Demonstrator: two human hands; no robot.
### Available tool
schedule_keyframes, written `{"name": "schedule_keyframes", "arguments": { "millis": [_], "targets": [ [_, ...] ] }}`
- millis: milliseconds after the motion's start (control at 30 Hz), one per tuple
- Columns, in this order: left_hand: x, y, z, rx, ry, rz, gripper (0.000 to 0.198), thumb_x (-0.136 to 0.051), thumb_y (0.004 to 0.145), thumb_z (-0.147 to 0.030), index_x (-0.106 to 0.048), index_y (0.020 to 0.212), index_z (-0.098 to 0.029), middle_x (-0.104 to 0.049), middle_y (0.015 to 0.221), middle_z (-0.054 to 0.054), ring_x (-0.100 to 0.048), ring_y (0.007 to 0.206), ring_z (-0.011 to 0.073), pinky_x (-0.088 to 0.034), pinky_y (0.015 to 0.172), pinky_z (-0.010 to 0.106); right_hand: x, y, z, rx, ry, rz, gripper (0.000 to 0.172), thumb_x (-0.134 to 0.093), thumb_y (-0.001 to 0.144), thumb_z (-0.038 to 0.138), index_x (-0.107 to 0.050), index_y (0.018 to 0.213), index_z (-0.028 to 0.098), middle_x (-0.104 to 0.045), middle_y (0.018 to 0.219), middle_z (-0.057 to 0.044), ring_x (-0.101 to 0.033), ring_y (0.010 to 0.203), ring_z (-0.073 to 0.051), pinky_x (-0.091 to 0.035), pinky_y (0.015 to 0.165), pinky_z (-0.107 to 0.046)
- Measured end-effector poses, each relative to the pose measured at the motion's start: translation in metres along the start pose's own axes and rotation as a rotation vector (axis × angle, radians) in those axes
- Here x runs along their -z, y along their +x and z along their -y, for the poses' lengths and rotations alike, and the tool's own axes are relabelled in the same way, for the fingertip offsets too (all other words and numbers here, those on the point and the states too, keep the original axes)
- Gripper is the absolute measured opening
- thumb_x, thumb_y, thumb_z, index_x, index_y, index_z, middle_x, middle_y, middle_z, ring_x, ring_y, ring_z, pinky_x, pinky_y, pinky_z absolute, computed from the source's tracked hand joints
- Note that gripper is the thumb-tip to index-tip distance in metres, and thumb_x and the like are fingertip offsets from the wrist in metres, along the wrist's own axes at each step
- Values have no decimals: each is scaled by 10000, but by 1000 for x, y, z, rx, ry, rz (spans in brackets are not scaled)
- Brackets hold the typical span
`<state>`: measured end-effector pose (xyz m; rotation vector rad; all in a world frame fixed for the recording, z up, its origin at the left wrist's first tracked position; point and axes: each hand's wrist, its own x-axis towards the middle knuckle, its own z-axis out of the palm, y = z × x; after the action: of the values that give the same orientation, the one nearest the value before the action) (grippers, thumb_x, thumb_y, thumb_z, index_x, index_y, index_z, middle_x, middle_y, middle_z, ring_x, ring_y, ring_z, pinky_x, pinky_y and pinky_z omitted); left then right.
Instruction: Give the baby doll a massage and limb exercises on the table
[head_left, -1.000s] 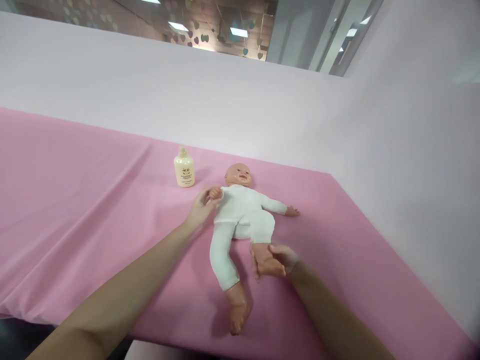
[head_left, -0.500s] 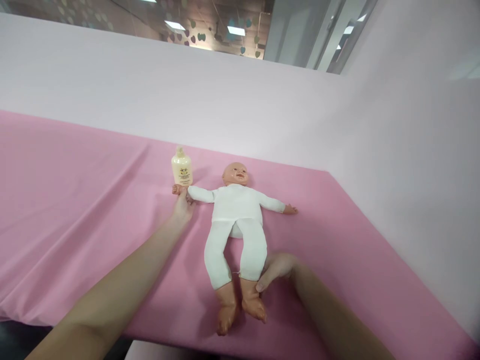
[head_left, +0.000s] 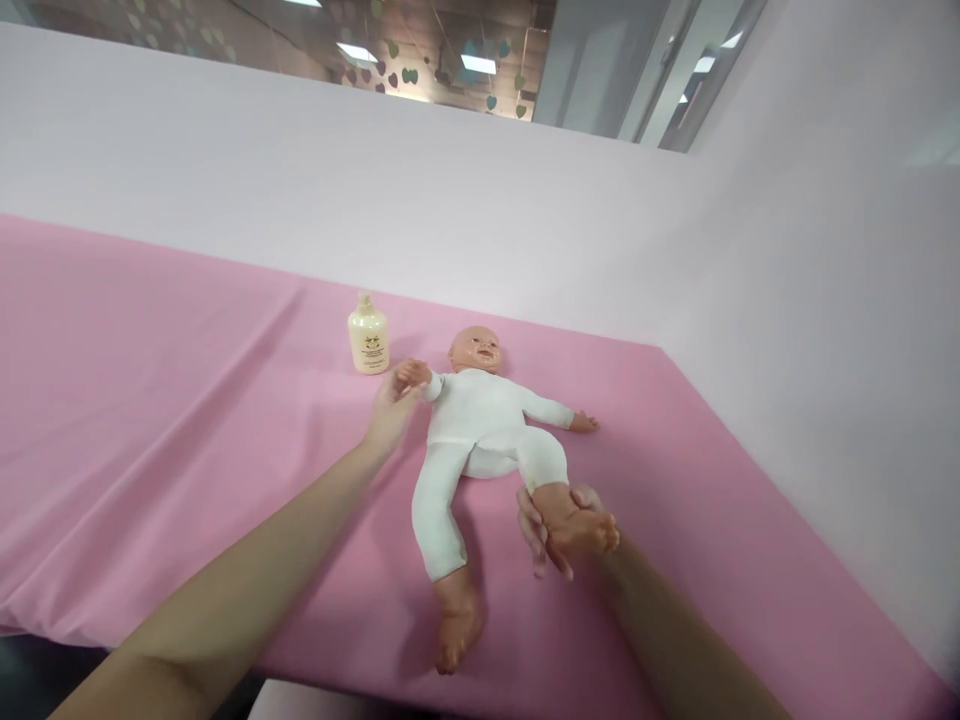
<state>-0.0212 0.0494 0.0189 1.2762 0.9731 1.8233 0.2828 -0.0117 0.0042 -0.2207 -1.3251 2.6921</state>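
Note:
A baby doll [head_left: 484, 425] in a white one-piece suit lies on its back on the pink sheet [head_left: 187, 430], head toward the wall. My left hand [head_left: 390, 410] is closed round the doll's wrist and holds that arm bent up beside its shoulder. My right hand [head_left: 551, 525] grips the doll's foot, and that leg is raised with the knee bent. The doll's other leg lies straight toward me and its other arm stretches out to the right.
A cream lotion bottle [head_left: 368, 340] stands upright on the sheet just left of the doll's head, close to my left hand. A pale wall runs along the back and the right side. The sheet's near edge drops off below my forearms.
Half a second ago the doll's arm was stretched out left and both legs lay straight. Now my left hand has folded the arm in and my right hand has bent the leg up.

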Motion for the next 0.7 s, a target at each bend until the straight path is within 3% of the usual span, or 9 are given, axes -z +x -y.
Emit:
{"name": "schedule_keyframes", "arguments": {
  "millis": [100, 200, 267, 367, 500, 600, 700],
  "targets": [
    [-7, -13, -2, -143, 276, 257, 317, -644, 844, -260, -639, 1158, -220, -666, 1255, 79, -596, 1209, 246, -437, 1077, 437, -5, 3, 4, 180, 107, -153, 477, -599, 804, 604, -548, 932, 148, -652, 795, -55, -711, 710, -191, -515, 482, -210],
    [-9, -21, 3, -319, 545, 545, 342, -564, 879, -181, -643, 1208, -224, -660, 1295, 81, -543, 1287, 257, -368, 1136, 481, -17, 13, 7, 270, 264, -453, 331, -602, 884, 429, -573, 1025, 131, -663, 858, -55, -693, 743, -133, -489, 464, -127],
    [-8, -23, 7, -407, 642, 634, 364, -530, 890, -151, -643, 1227, -226, -651, 1318, 84, -504, 1333, 262, -328, 1163, 501, -23, 21, 9, 286, 328, -598, 263, -589, 918, 355, -584, 1053, 129, -672, 869, -56, -677, 743, -111, -504, 494, -119],
    [-7, -22, 14, -453, 680, 659, 395, -517, 898, -143, -625, 1266, -236, -637, 1343, 80, -480, 1359, 262, -326, 1167, 510, -26, 28, 8, 306, 332, -705, 236, -585, 932, 332, -604, 1053, 130, -678, 843, -52, -659, 704, -107, -517, 511, -140],
    [-7, -20, 18, -442, 662, 656, 390, -512, 896, -138, -628, 1257, -229, -637, 1340, 84, -469, 1370, 264, -325, 1167, 518, -25, 30, 6, 298, 258, -744, 251, -590, 929, 358, -633, 1039, 136, -694, 851, -44, -662, 690, -118, -534, 559, -191],
    [-6, -20, 16, -404, 629, 656, 399, -512, 886, -130, -628, 1253, -235, -633, 1344, 81, -464, 1373, 262, -319, 1173, 516, -25, 28, 5, 284, 211, -732, 263, -598, 918, 384, -645, 1004, 140, -703, 860, -42, -662, 691, -121, -539, 622, -223],
    [-4, -19, 10, -340, 554, 622, 381, -539, 885, -168, -623, 1250, -239, -632, 1341, 80, -495, 1342, 260, -346, 1161, 493, -27, 25, 6, 301, 159, -638, 321, -626, 883, 413, -648, 1022, 124, -699, 861, -49, -664, 709, -132, -534, 678, -256]
  ]
}}
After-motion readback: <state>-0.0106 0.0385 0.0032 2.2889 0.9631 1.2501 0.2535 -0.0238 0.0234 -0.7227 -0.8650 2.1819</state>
